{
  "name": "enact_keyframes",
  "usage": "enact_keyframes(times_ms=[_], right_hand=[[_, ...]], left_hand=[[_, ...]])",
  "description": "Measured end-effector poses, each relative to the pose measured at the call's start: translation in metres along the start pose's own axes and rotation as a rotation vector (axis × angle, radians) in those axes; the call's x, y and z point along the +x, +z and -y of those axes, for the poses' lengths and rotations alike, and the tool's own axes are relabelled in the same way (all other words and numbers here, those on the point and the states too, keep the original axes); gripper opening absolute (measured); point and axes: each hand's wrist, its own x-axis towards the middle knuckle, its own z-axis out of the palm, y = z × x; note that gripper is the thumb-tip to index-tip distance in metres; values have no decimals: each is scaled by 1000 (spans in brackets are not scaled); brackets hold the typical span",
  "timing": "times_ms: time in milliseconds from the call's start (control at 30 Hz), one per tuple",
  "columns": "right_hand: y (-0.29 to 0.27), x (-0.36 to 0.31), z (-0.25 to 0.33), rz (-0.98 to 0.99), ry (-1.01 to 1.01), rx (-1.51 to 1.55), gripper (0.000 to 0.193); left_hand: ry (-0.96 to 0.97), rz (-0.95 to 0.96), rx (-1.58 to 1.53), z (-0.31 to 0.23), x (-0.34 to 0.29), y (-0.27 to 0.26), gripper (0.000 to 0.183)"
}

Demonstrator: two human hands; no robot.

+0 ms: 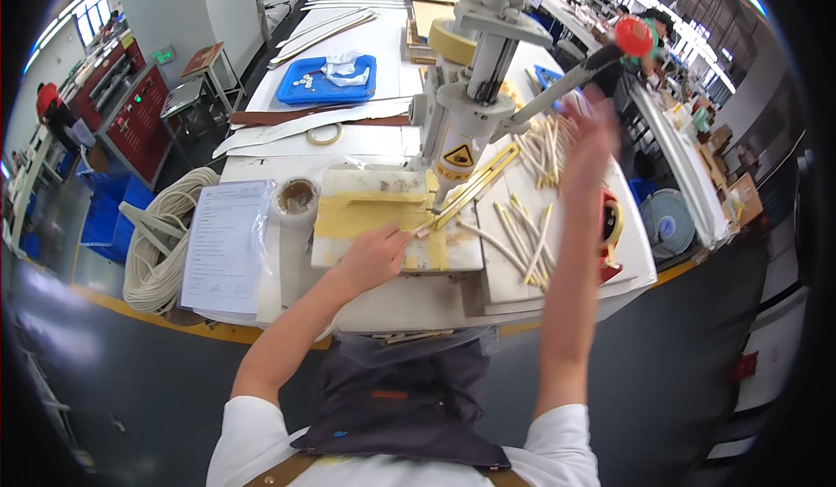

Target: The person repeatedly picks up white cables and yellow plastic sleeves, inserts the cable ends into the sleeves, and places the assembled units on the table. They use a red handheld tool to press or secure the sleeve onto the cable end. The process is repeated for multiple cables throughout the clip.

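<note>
My left hand [374, 256] is closed, with thumb and fingers pinching the end of a thin pale strip [424, 228] on the press's white base block [348, 250]. Yellow tape [361, 215] covers part of that block. The strip lies under the tip of a grey hand press [475, 108], beside a long yellow slotted guide [492, 176]. Raised on the right, my right hand [592, 134] is smeared by motion, below the press lever [566, 85] and its red knob [634, 36]. Its fingers cannot be made out.
Loose pale cord pieces [527, 239] lie right of the press. At left are a tape roll [297, 200], a printed sheet [228, 248] and a coil of cord [157, 256]. A blue tray [326, 97] with small white pieces stands farther back. Other people work in the background.
</note>
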Motion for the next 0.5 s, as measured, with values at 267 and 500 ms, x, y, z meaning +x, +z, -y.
enact_keyframes(times_ms=[267,500], right_hand=[[71,4,146,482,-36,307,43],[-16,-129,85,638,-485,140,37]], left_hand=[[-41,27,5,-5,-1,-4,13],[-84,29,17,-5,2,-3,13]])
